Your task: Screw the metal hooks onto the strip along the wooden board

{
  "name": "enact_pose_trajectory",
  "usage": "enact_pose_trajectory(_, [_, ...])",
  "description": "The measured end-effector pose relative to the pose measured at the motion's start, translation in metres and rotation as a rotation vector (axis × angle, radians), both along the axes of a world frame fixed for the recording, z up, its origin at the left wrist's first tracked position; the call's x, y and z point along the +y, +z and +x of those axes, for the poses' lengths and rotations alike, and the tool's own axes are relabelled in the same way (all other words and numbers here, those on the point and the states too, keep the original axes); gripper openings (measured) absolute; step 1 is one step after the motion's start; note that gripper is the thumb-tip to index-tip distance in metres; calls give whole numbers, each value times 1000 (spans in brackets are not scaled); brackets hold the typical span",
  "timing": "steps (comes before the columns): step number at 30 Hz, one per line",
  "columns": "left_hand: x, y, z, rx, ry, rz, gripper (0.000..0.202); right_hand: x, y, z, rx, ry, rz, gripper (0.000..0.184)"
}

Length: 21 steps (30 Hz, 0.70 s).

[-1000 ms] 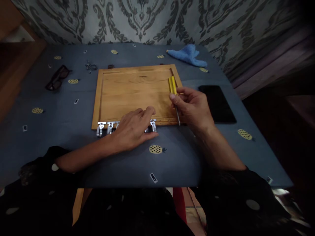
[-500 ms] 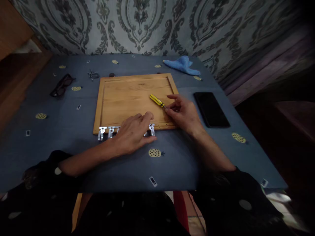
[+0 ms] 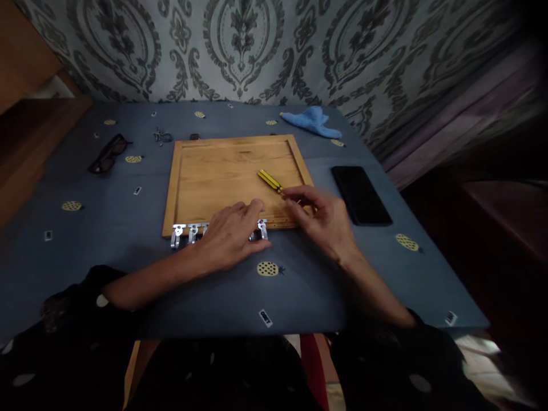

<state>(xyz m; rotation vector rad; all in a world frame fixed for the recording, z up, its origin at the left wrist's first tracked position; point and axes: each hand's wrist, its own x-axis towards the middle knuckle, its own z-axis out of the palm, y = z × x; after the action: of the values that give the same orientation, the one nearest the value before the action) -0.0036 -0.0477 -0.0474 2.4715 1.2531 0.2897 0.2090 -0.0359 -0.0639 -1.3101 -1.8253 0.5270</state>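
A wooden board with a raised rim lies flat on the blue tablecloth. Several metal hooks stick out along its near edge. My left hand rests palm down over the middle hooks, fingers spread flat, the index finger next to the rightmost hook. My right hand is beside the board's near right corner, fingers curled, its fingertips at the shaft end of a yellow-handled screwdriver. The screwdriver lies slanted on the board, handle pointing away to the left.
A black phone lies right of the board. A blue cloth sits at the far right by the patterned wall. Dark glasses and a small metal piece lie at the far left.
My right hand turned the screwdriver from upright in its grip to lying slanted on the board, then slid back toward me. The left hand stayed on the hooks.
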Motion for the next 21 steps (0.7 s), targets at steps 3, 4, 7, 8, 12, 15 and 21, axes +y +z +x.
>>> enact_pose_trajectory(3, [-1, 0, 0, 9, -6, 8, 52, -19, -7, -3, 45, 124, -52, 34])
enact_pose_trajectory(4, [-1, -1, 0, 9, -9, 15, 52, -23, -10, -4, 45, 159, -66, 39])
enact_pose_trajectory(7, [-1, -2, -1, 9, -10, 31, 51, -26, -15, -6, 28, 242, -68, 49])
enact_pose_trajectory(8, [-1, -2, -1, 10, -8, 31, 50, -25, -16, -7, 16, 260, -64, 52])
enact_pose_trajectory(12, [0, -1, 0, 14, -13, 7, 50, -23, -18, -6, -38, 284, -49, 59])
enact_pose_trajectory(15, [0, 0, 0, 16, -10, 6, 49, -23, -18, -5, -71, 295, -31, 56])
enact_pose_trajectory(21, [-1, 4, 1, 37, -16, -40, 50, -22, -17, -1, -111, 338, -40, 56])
